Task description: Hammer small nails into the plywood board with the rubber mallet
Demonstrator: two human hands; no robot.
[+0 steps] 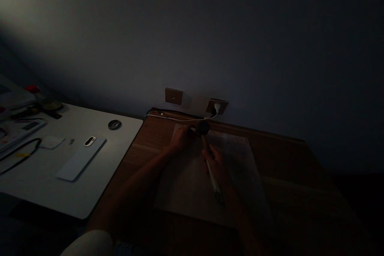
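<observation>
In dim light, my right hand (215, 164) is wrapped round the handle of a mallet (212, 177) with a dark, rounded head. The mallet's head points away from me, towards the wall. Just left of that head is my left hand (181, 138), its fingers drawn together. Shadow hides what those fingers hold, if anything, and I cannot tell whether they touch the mallet. Beneath both hands lies a flat, pale board (186, 192) on the wooden table (288, 196).
A white table (93, 196) adjoins on the left, bearing a white phone-like slab (78, 162), a roll of tape (114, 124) and clutter. A white cable (180, 120) runs along the wooden table's back edge to a wall socket (211, 105). A second wall plate (173, 96) is beside it.
</observation>
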